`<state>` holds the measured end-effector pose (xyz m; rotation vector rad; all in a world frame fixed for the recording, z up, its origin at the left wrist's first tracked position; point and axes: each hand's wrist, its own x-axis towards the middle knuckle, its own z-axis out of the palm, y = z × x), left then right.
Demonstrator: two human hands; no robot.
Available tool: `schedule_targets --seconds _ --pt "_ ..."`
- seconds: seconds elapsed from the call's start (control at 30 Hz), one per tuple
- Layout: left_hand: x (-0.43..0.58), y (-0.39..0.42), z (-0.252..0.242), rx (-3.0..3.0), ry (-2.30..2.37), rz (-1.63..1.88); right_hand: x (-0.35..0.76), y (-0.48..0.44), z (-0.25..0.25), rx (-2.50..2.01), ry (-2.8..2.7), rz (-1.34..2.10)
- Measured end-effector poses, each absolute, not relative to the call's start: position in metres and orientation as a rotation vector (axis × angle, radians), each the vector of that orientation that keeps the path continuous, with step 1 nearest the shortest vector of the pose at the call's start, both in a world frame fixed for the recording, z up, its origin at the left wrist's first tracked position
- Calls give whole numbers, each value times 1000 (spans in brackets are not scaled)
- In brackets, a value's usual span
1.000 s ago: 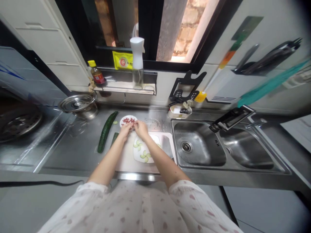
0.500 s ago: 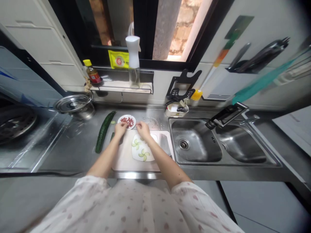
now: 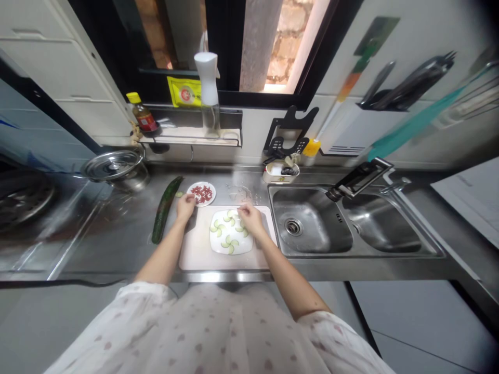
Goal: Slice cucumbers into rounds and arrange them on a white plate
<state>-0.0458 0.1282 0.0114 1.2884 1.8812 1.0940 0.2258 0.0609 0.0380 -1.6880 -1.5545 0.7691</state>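
Note:
A white plate with cucumber slices laid in pinwheels sits on a pale cutting board. My right hand hovers over the plate's far right edge, fingers pinched together by a slice; what they hold is too small to name. My left hand rests curled at the board's far left corner, just below a small white dish of red pieces. A whole cucumber lies left of the board.
A double steel sink with a tap lies to the right. A lidded steel pot stands at the back left beside a stove. A shelf holds a sauce bottle and a spray bottle. Knives hang on the wall at right.
My right hand has moved right from beside the red-piece dish to the plate's far right edge. The left hand has drawn back a little. More of the plate shows.

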Motion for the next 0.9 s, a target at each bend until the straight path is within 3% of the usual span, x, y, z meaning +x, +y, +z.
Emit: schedule_targets --seconds 0.4,0.9 --pt "18 81 21 1422 1622 966 260 27 23 -1854 -1746 814" --pt "89 42 8 1908 1477 433 251 18 30 -2024 -2076 723"
